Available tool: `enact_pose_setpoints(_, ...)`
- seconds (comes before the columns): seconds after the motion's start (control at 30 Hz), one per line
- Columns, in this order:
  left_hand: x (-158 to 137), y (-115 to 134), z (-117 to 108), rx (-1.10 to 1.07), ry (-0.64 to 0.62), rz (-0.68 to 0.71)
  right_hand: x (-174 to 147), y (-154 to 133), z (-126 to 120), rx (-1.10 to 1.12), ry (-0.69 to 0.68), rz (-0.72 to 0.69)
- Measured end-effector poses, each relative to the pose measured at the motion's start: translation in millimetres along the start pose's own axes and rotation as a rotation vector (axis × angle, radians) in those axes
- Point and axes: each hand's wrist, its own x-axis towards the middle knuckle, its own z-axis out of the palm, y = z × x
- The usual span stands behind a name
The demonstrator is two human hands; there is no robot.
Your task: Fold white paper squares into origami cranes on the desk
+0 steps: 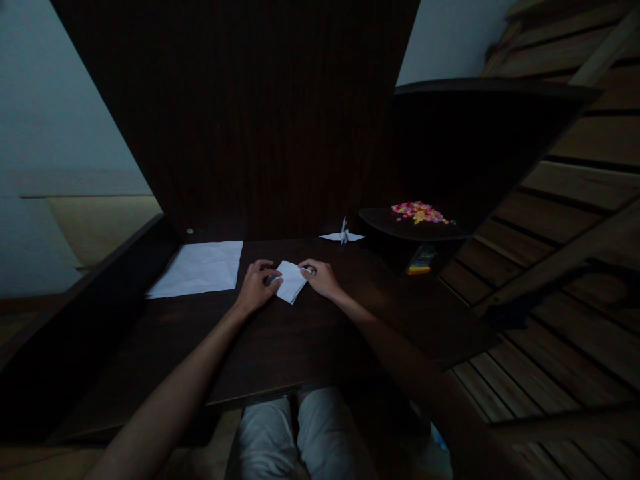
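Observation:
A small white folded paper (290, 283), roughly diamond-shaped with layered edges, lies on the dark desk between my hands. My left hand (258, 285) has its thumb and fingers closed on the paper's left corner. At the right corner, my right hand (320, 276) pinches the paper between thumb and fingers. Behind the right hand stands a white origami crane (343, 235) with its wings spread, touched by neither hand. To the left lies a stack of white paper sheets (200, 268), apart from the left hand.
A small corner shelf (390, 227) at the right holds a heap of pink, red and yellow bits (420, 212). Below it is a yellow-edged object (419, 267). The desk's raised side panel (100, 287) bounds the left, and a tall dark back panel (250, 120) rises behind.

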Motion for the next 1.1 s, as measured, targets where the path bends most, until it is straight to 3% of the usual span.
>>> enact_pose_setpoints(0.23,-3.7,12.1,0.0,-0.017,-0.166,0.234,-2.2,1.4,0.2,-0.264,0.023,0.039)
enact_pose_setpoints(0.37,-5.8,17.8,0.0,-0.015,-0.292,0.285,-3.9,0.7,-0.6,-0.401,0.025,-0.023)
enact_pose_setpoints(0.5,-7.1,17.6,-1.1,0.044,-0.301,0.279,-3.0,2.4,-2.0,-0.409,0.057,-0.134)
enact_pose_setpoints(0.63,-7.0,14.7,-1.6,0.112,-0.315,0.264,-1.0,5.3,-0.4,-0.263,-0.054,-0.249)
enact_pose_setpoints(0.77,-6.5,11.8,-1.6,0.156,-0.334,0.224,-1.4,6.4,3.2,-0.198,-0.183,-0.258)
enact_pose_setpoints(1.1,-4.1,11.3,-4.4,0.163,-0.425,0.141,-5.2,-5.7,-1.6,-0.377,-0.223,-0.26)
